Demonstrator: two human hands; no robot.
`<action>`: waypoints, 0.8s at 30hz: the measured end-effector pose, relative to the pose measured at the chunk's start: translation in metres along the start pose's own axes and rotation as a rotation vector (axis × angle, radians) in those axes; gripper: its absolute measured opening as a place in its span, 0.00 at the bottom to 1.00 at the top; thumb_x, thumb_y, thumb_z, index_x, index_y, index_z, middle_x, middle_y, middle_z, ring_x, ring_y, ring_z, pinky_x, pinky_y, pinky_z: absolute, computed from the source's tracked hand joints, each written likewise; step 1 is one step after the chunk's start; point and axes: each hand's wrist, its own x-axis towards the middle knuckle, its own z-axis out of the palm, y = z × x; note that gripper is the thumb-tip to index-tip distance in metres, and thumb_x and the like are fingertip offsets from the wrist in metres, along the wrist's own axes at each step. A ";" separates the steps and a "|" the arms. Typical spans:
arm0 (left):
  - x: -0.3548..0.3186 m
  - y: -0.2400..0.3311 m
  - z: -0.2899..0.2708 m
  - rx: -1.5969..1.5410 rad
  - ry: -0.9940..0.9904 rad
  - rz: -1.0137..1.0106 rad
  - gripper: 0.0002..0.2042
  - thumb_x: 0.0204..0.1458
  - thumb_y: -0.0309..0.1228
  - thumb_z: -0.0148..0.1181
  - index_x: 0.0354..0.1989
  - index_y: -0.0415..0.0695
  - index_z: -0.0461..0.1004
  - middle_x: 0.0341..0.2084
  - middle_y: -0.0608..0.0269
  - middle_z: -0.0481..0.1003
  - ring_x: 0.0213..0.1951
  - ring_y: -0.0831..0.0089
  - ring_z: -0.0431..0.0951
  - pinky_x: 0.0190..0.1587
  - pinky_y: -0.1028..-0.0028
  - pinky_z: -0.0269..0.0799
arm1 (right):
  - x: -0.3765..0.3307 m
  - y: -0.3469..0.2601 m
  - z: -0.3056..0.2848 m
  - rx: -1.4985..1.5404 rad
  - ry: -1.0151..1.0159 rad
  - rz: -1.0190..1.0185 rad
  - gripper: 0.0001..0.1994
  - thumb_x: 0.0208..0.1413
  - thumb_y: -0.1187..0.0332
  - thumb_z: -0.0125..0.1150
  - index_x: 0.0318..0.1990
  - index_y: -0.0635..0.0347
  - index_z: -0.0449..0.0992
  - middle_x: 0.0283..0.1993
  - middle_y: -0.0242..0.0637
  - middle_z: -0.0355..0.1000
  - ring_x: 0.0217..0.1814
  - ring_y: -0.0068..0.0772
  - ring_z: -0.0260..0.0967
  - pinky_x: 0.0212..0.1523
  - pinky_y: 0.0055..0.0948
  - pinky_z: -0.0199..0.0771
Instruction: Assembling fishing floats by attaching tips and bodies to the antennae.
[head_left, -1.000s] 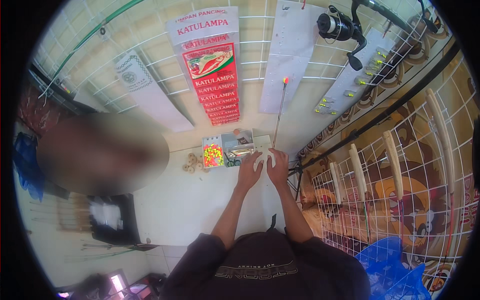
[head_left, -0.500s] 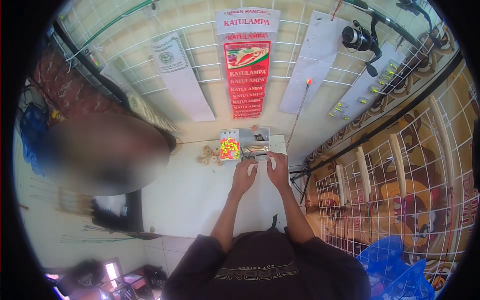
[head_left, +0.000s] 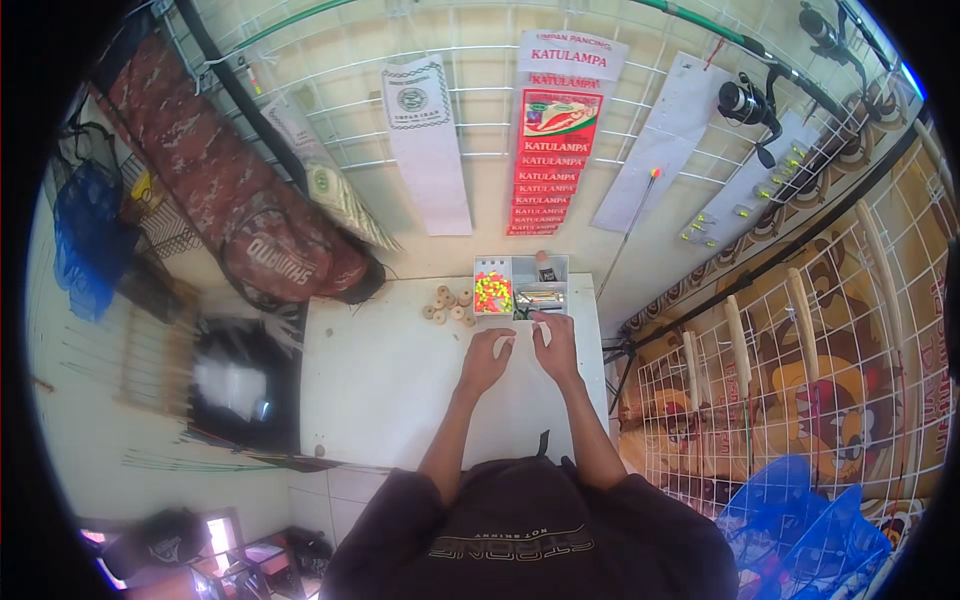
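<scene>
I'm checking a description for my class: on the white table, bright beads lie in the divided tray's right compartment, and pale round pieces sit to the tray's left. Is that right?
Not quite: the head view shows the bright beads in the left compartment of the divided tray. Pale round pieces do sit to its left on the white table.

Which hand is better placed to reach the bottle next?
Probably the right hand: its fingertips look nearest the box, roughly in line with the bottle, while the left hand sits farther back. Whether either holds anything is unclear.
</scene>
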 end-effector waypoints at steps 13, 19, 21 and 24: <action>-0.053 -0.033 -0.081 -0.116 -0.034 -0.096 0.10 0.58 0.33 0.54 0.42 0.42 0.75 0.40 0.59 0.78 0.44 0.67 0.77 0.44 0.68 0.72 | -0.046 -0.089 0.047 0.080 -0.087 0.021 0.06 0.52 0.72 0.60 0.38 0.55 0.78 0.41 0.34 0.73 0.52 0.40 0.62 0.55 0.36 0.60; -0.077 -0.043 -0.105 -0.124 -0.066 -0.140 0.12 0.60 0.36 0.52 0.43 0.41 0.75 0.39 0.58 0.78 0.43 0.67 0.78 0.43 0.69 0.73 | -0.073 -0.110 0.065 0.098 -0.053 0.088 0.05 0.54 0.72 0.58 0.37 0.55 0.78 0.40 0.35 0.73 0.52 0.43 0.60 0.55 0.38 0.61; -0.087 -0.045 -0.110 -0.177 -0.045 -0.138 0.12 0.58 0.36 0.54 0.41 0.40 0.74 0.37 0.56 0.78 0.42 0.64 0.77 0.42 0.66 0.72 | -0.081 -0.114 0.064 0.088 -0.065 0.088 0.05 0.54 0.72 0.58 0.37 0.55 0.77 0.41 0.35 0.73 0.52 0.44 0.60 0.55 0.38 0.61; -0.100 -0.047 -0.117 -0.190 -0.022 -0.147 0.12 0.58 0.36 0.54 0.41 0.40 0.74 0.37 0.55 0.78 0.41 0.64 0.78 0.42 0.66 0.72 | -0.087 -0.124 0.063 0.085 -0.073 0.081 0.05 0.55 0.72 0.57 0.38 0.55 0.77 0.41 0.34 0.74 0.53 0.44 0.59 0.56 0.38 0.60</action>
